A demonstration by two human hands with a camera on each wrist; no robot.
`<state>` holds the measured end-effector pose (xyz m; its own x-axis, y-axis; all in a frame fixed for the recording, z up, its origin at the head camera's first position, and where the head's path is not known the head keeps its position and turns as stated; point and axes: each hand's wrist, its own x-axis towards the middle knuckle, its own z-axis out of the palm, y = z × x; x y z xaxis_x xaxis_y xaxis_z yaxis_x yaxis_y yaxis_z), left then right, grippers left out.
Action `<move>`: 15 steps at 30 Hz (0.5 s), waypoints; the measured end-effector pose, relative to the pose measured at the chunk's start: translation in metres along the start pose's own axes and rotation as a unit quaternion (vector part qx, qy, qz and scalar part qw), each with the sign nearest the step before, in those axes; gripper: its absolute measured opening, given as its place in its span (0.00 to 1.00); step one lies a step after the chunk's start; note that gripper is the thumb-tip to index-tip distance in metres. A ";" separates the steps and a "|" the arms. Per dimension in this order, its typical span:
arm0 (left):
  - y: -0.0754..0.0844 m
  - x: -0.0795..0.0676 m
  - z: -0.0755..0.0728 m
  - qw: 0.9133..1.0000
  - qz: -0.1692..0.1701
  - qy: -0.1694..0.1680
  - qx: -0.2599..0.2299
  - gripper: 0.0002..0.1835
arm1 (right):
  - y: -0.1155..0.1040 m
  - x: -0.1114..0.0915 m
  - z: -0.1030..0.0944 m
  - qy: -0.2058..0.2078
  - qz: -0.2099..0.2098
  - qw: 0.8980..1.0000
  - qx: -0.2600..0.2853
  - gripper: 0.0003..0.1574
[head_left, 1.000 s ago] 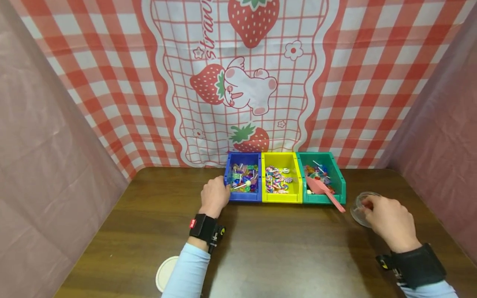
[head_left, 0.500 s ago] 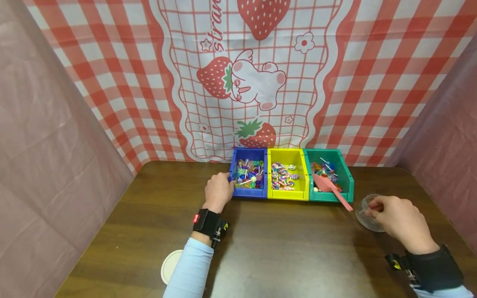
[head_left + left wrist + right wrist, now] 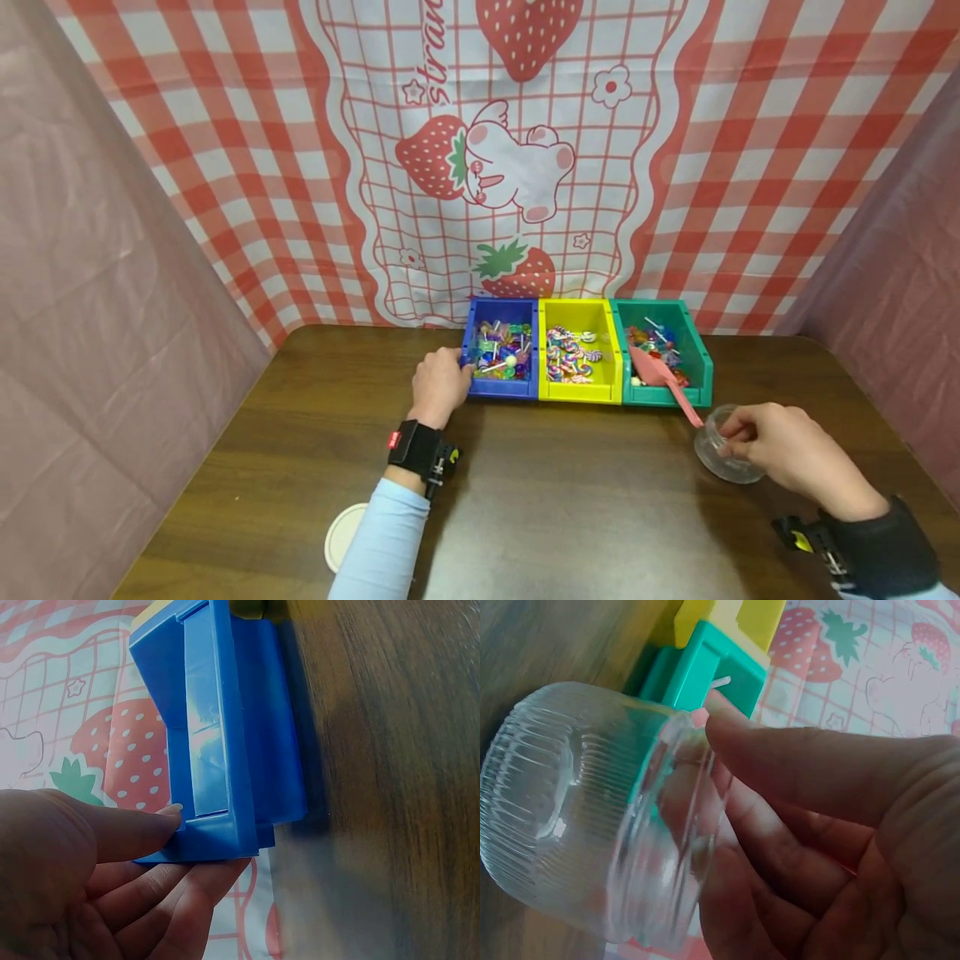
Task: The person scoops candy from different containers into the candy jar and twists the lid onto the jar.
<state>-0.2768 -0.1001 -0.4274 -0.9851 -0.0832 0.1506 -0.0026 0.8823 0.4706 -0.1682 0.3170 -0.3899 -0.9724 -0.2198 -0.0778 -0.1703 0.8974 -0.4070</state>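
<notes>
My left hand (image 3: 441,387) grips the side wall of the blue bin (image 3: 502,389), the thumb inside and the fingers outside in the left wrist view. This bin holds small wrapped candies and lollipops. With thumb and fingers, my right hand (image 3: 798,454) pinches the rim of a clear ribbed jar (image 3: 577,795). No lid is on the jar, and nothing shows inside it. A pink scoop (image 3: 686,404) lies in the green bin (image 3: 703,387), its handle over the front edge. The handle's end is beside the jar; whether they touch, I cannot tell.
Between the blue and green bins stands a yellow bin (image 3: 581,392) with swirl lollipops. A cream round lid (image 3: 341,533) lies on the wooden table (image 3: 570,500), partly under the left forearm. A checked strawberry cloth (image 3: 517,167) hangs behind the bins.
The head view has shifted slightly. My right hand has brought the jar leftward and closer to the front, up to the scoop handle's end. My left hand stays on the blue bin.
</notes>
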 end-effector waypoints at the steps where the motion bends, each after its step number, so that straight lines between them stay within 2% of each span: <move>1: 0.000 0.000 0.000 1.000 0.000 -0.002 -0.002 0.19 | -0.002 0.000 0.001 -0.003 -0.001 1.000 0.002 0.10; 6: 0.001 0.000 -0.001 1.000 -0.007 -0.011 -0.005 0.21 | -0.014 -0.001 0.005 -0.019 -0.009 1.000 0.010 0.07; 15: 0.001 0.000 -0.001 1.000 -0.016 -0.015 -0.009 0.21 | -0.037 -0.005 0.016 -0.034 -0.048 0.998 0.016 0.05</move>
<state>-0.2769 -0.0993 -0.4260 -0.9893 -0.0968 0.1090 -0.0311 0.8706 0.4910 -0.1545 0.2788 -0.3886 -0.9390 -0.3297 -0.0980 -0.2554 0.8591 -0.4435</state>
